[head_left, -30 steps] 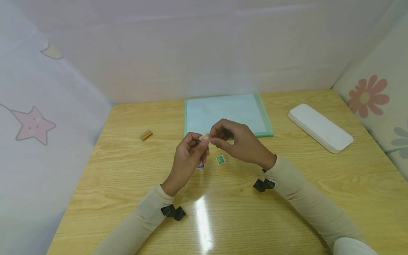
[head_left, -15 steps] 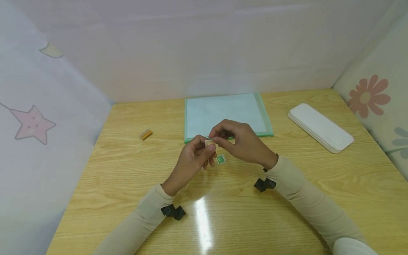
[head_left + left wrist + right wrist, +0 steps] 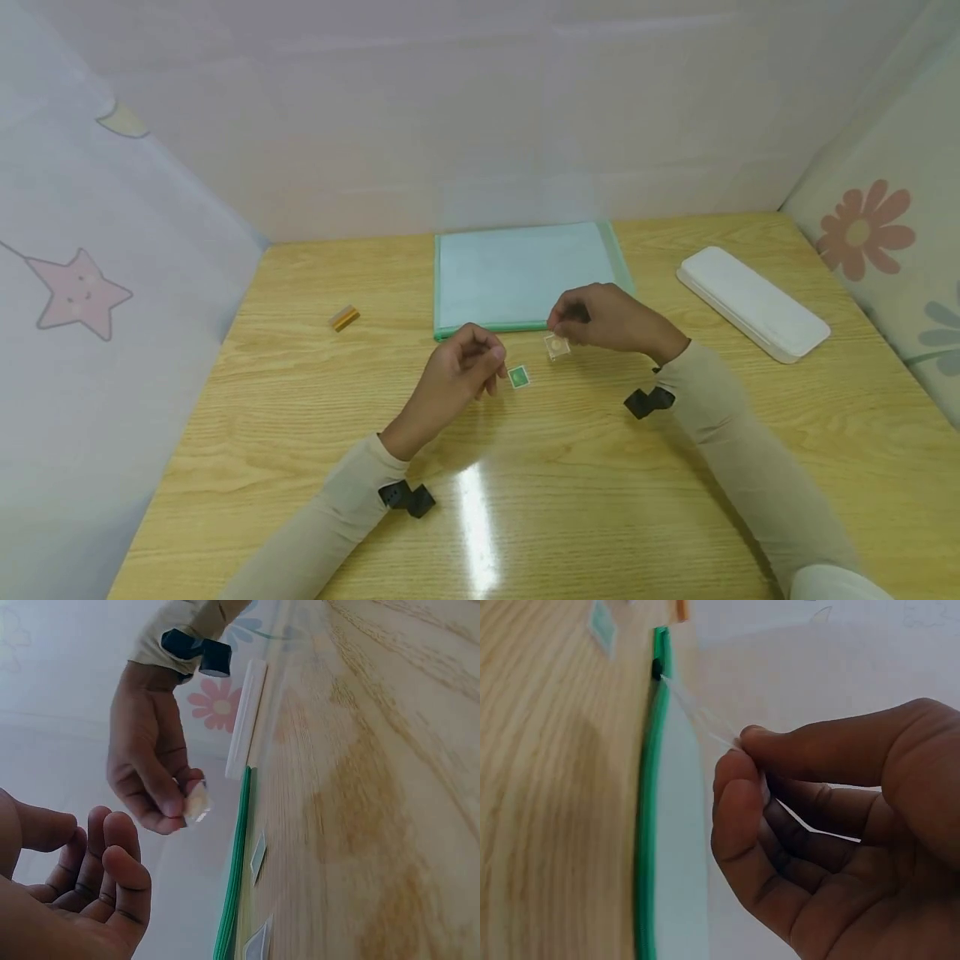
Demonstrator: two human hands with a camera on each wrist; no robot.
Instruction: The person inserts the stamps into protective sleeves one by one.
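My right hand [image 3: 609, 318] pinches a small pale stamp [image 3: 557, 347] in a clear film between thumb and fingertips, above the wooden table. The right wrist view shows this film edge-on. My left hand [image 3: 450, 375] is held up to the left, its fingers loosely bent with nothing between them. On the table between the hands lies a green stamp [image 3: 519, 377] with a white border. Another flat piece [image 3: 259, 943] lies nearer in the left wrist view; in the head view the left hand hides it.
Behind the hands lies a pale zip document pouch [image 3: 525, 275] with green edging. A long white case [image 3: 753, 302] lies at the right. To the left is a small orange and brown block [image 3: 344, 317]. Patterned sheets hang around the table.
The left hand has let go of the pale stamp. The right hand has carried it to the right, away from the left hand, which stays near its place.
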